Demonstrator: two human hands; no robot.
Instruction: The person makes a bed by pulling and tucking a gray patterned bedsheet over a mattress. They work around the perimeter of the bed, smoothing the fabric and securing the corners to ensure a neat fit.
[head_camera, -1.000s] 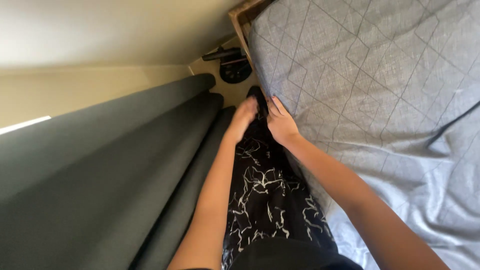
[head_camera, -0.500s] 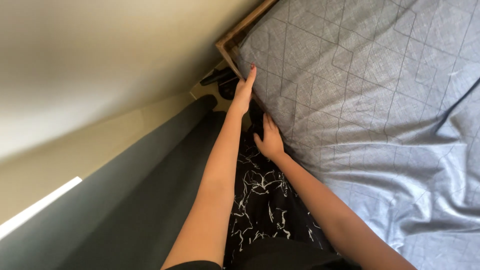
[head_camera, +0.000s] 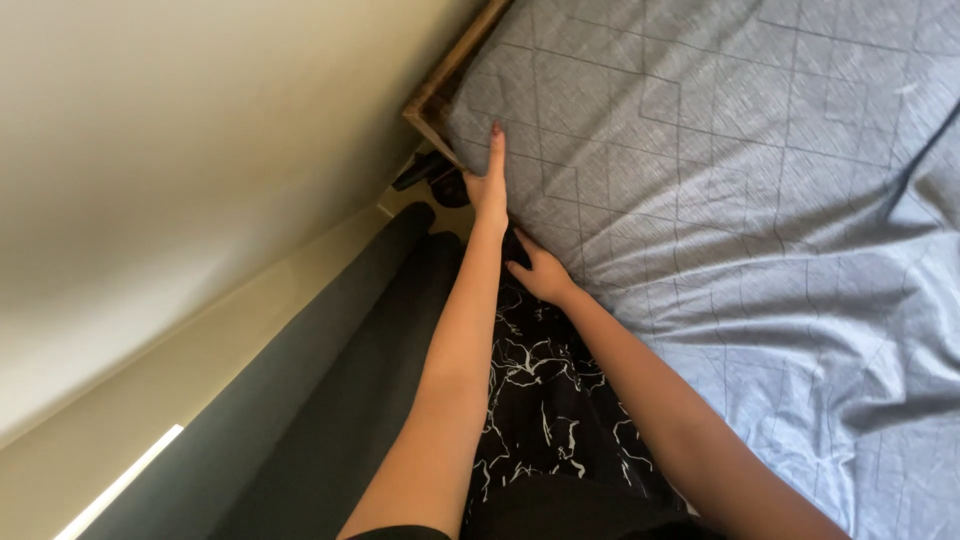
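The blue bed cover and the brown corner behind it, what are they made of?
The blue bed cover looks like soft, matte woven cloth: it wrinkles and shows stitched line patterns. The brown corner looks like wood, hard-edged with a dull finish, though little of it shows. The left hand rests on the cover's edge.

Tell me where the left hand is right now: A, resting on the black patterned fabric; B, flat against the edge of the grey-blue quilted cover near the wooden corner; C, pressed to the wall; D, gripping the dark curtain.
B: the left hand lies with fingers stretched along the edge of the quilted cover, just below the wooden corner, clear of the dark curtain.
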